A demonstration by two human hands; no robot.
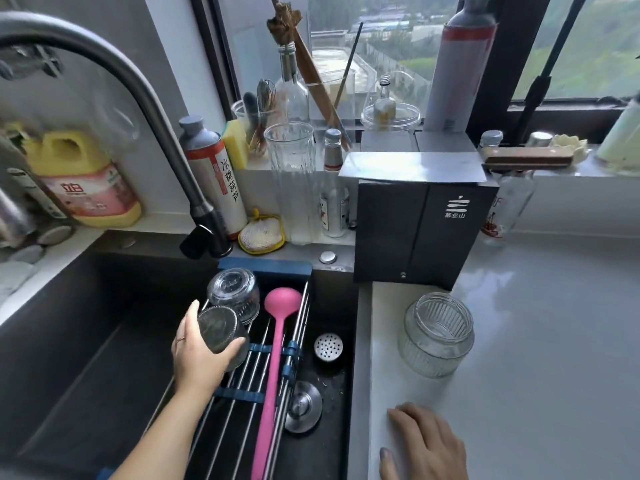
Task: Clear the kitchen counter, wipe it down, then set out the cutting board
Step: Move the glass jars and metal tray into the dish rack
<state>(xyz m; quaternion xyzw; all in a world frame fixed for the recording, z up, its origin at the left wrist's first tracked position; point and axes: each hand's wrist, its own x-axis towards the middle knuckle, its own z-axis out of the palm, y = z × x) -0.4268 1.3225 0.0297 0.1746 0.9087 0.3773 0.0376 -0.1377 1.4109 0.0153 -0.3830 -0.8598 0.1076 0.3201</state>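
right hand (424, 445) on counter (554, 341) near jar (436, 332)

Ribbed clear glass jar (436, 336), glossy; pale grey countertop (561, 358), smooth, sheened; long pink plastic ladle (274, 362), matt; metal-rod rack (242, 379), shiny.

The right hand (426, 445) and pink ladle (272, 375) run off the bottom edge; the detergent bottle (83, 178) is blurred.

Pink ladle (277, 344) on a steel-barred rack (242, 386) with blue clips; clear ribbed jar (437, 332) on the pale grey bench (554, 341); black box (420, 223) with white lettering; yellow detergent jug (81, 178), red-and-white label; yellow-rimmed white scrubber (260, 234); dark sink (69, 323).
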